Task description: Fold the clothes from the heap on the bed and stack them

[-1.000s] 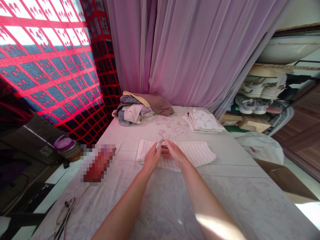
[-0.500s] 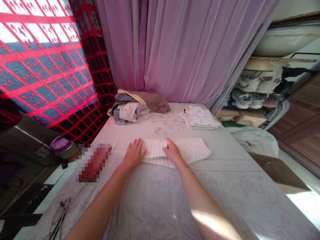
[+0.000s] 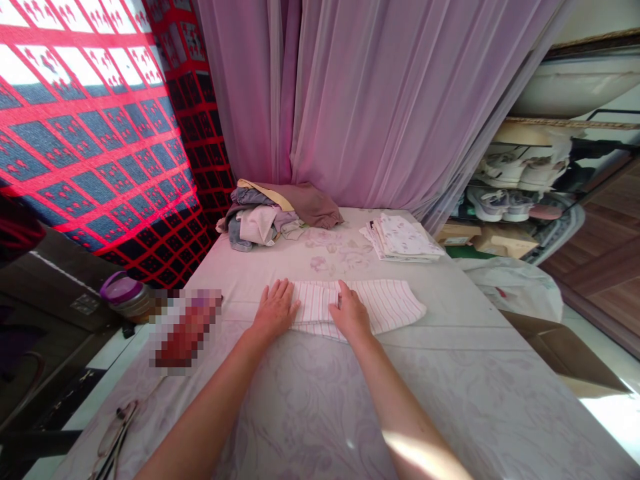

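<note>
A white garment with thin pinkish stripes (image 3: 390, 303) lies partly folded on the bed-like surface, its left part doubled over into a layered rectangle. My left hand (image 3: 275, 310) rests flat at the garment's left end, fingers stretched out and the thumb along the cloth. At the edge of the folded layer, near the garment's middle, my right hand (image 3: 353, 312) has its fingers curled, with the cloth edge between thumb and forefinger. The undersides of both hands are hidden.
A heap of clothes (image 3: 280, 213) lies at the back left, a stack of folded cloths (image 3: 400, 239) at the back right. A blurred red object (image 3: 183, 333) and eyeglasses (image 3: 115, 433) are on the left. Shelves with shoes (image 3: 500, 203) stand at the right.
Both hands have shifted slightly to the right along the striped garment. The view has moved a little; the fold looks much the same.
</note>
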`<state>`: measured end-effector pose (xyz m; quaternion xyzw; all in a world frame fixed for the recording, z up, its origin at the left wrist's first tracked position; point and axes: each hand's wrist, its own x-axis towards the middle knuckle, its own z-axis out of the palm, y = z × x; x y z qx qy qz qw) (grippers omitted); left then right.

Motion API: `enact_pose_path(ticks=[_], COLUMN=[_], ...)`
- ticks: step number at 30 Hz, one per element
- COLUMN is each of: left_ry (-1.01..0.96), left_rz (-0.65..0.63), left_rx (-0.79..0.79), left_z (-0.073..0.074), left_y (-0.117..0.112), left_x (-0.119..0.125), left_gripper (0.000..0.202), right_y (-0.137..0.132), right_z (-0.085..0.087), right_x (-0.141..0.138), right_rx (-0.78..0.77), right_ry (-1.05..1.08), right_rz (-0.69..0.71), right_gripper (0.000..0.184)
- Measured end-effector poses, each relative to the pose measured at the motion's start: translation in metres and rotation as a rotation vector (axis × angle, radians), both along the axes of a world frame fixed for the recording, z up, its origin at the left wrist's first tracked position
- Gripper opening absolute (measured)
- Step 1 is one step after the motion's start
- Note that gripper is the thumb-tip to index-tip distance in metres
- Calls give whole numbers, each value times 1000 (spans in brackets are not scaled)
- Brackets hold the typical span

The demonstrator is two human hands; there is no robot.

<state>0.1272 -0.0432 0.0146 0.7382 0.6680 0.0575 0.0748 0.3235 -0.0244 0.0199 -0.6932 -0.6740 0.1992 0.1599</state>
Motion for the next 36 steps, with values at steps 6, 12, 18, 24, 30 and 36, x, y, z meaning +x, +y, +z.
enact_pose_path(ticks=[6, 12, 18, 24, 30, 36], left_ry=[32, 44, 37, 40, 30, 52], left_rz=[4, 2, 7, 13, 14, 16], left_rx=[-30, -5, 32, 7, 6, 7], left_z=[-4, -8, -13, -13, -13, -13], left_y=[0, 1, 1, 2, 2, 3], left_x=[7, 7, 5, 5, 5, 4], left_gripper=[67, 68, 70, 70, 68, 67], right_y=[-1, -10, -17, -10, 11, 17], right_z=[-1, -2, -13, -7, -5, -11], right_x=[11, -9, -22, -14, 20, 31], right_rx=[128, 249, 32, -2, -23, -37], right_ry=[68, -42, -190, -173, -230, -260], right_rz=[-68, 320, 370, 382, 333, 361], right_gripper=[52, 47, 55, 54, 55, 56])
